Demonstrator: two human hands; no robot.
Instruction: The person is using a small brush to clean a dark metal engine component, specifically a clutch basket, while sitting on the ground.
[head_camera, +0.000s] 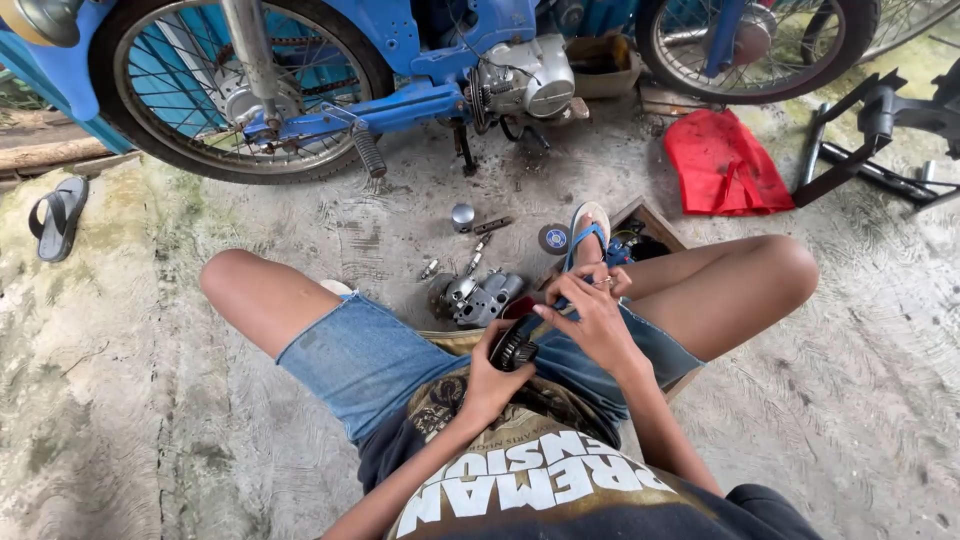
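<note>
The left hand (492, 372) is curled tight around a small black toothed gear (517, 351) held over the lap; the right hand (592, 312), fingers together, pinches its upper side (exact grip hidden). Metal engine parts (480, 297) lie on the concrete floor (150, 400) beside a blue motorcycle (400, 70).

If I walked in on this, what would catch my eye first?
Probably the blue motorbike standing across the top, above a person sitting on the concrete floor. In the lap, the left hand grips a dark toothed gear while the right hand works above it. Small metal engine parts lie ahead of the knees, with a red cloth further right.
</note>
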